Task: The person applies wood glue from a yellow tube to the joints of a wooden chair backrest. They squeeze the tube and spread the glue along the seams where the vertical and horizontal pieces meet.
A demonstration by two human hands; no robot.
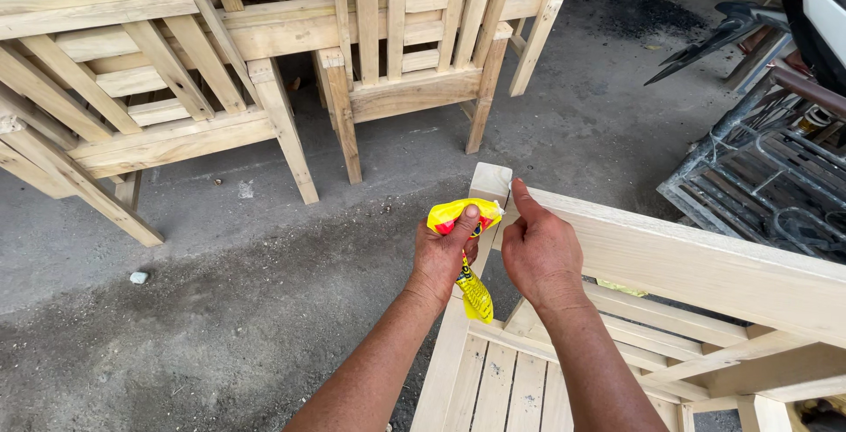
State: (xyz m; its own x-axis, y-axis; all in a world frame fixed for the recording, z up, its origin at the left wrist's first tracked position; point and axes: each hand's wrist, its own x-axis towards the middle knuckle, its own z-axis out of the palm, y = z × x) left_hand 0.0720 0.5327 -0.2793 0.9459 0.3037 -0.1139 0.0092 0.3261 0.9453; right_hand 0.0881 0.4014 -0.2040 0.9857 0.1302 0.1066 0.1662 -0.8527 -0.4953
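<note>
Yellow glue pouch (464,256) is squeezed in the left hand (443,256), fingers wrapped tight round it and the thumb pressing on top, with the crumpled tail of the pouch hanging down below the fist. It's held right up against the corner joint of the pale wooden chair frame (670,264), just where the post top (491,181) meets the top rail. Right hand (539,251) is loosely curled, holding nothing, thumb stuck out and pressing on the rail edge right by that joint. Looks to me like the gluing of this corner is mid-way: pouch is at the seam, but I can't make out any glue on the wood, so hard to say how much is laid down. More unfinished chair frames (264,53) stand on the concrete floor (220,309) further back, metal grates (758,176) off to the right
</note>
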